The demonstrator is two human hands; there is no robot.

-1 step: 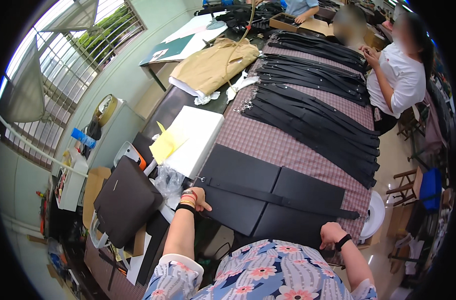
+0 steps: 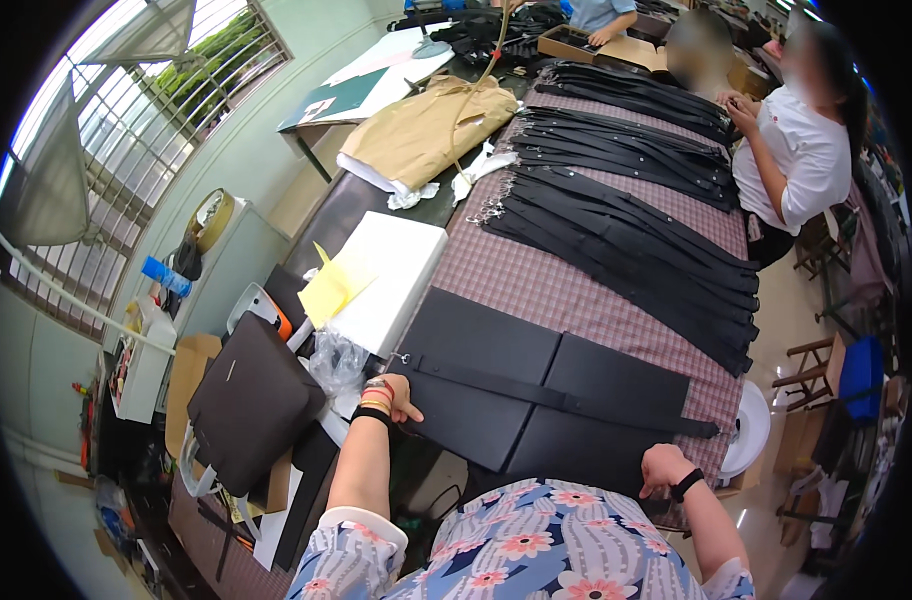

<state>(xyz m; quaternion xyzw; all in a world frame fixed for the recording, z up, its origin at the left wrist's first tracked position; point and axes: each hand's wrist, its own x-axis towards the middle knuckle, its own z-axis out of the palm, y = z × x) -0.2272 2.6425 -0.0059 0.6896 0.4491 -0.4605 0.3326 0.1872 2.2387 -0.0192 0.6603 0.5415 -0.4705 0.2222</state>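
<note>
We are laying a long black strap [image 2: 556,395] flat across two big black sheets [image 2: 496,385] on the checked table cloth [image 2: 586,300]. Our left hand [image 2: 396,398] presses down near the strap's ring end, fingers open and flat. Our right hand [image 2: 664,468] rests at the near edge of the sheets, curled; we cannot tell if it holds anything. Next we think the strap needs to be pulled straight.

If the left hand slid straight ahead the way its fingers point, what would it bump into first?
Probably the black strap lying across the black panels. The left hand already rests at the panels' near edge, fingers pointing across them, though depth is hard to judge.
</note>
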